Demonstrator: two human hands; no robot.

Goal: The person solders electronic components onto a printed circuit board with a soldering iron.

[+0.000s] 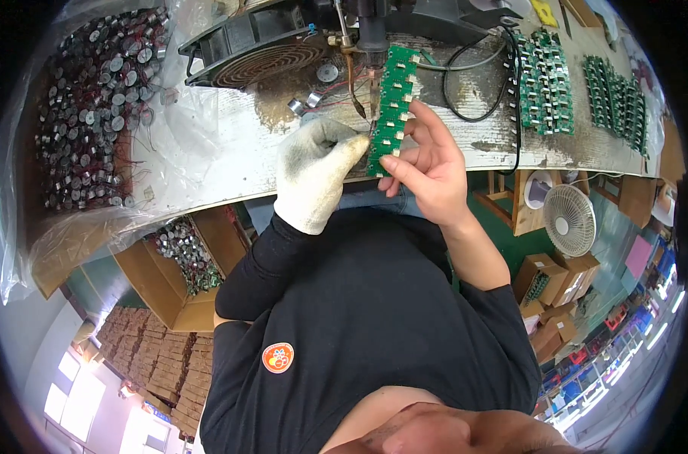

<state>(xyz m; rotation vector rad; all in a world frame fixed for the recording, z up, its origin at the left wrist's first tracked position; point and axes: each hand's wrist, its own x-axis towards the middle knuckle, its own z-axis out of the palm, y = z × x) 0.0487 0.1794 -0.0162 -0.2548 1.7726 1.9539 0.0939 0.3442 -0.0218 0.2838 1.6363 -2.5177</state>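
My bare right hand (433, 166) holds a long green circuit board strip (394, 102) by its lower part, thumb on the face and fingers behind. Small pale connectors line the strip's right side. My left hand (313, 174), in a whitish work glove, is closed in a pinch at the strip's left edge; what the fingertips grip is too small to make out. Just above them is the tip of a soldering iron (357, 102), pointing down beside the board. Small round motors (313, 98) with thin red wires lie on the bench beyond the glove.
A black round fan (264, 53) stands at the back. Many loose motors (94, 113) lie on plastic sheeting at the left. More board strips (544, 83) are stacked at the right, past a looped black cable (472, 117). An open cardboard box (158, 287) sits below the bench at the left.
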